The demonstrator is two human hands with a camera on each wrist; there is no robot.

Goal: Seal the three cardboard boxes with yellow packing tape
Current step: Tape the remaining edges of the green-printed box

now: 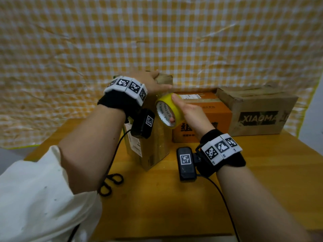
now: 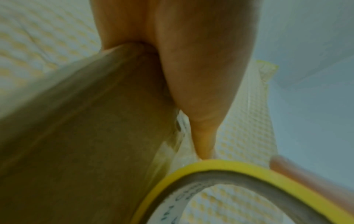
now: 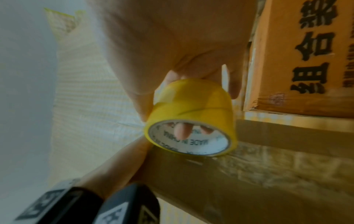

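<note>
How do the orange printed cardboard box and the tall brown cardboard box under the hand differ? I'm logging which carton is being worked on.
The orange printed cardboard box lies low and flat; the tall brown cardboard box stands on end. The orange one has bold black characters; the brown one carries a small white label. Nobody touches the orange one; the left hand rests on the brown one, and the right hand holds the yellow tape roll against it. Both sit on the wooden table.

Yellow-checked plastic sheet [image 1: 157, 41] hangs crinkled behind a wooden table [image 1: 174, 198] — dim, warm light

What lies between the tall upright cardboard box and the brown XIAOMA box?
The orange cardboard box with black characters stands between the tall upright box and the XIAOMA box, in the head view.
</note>
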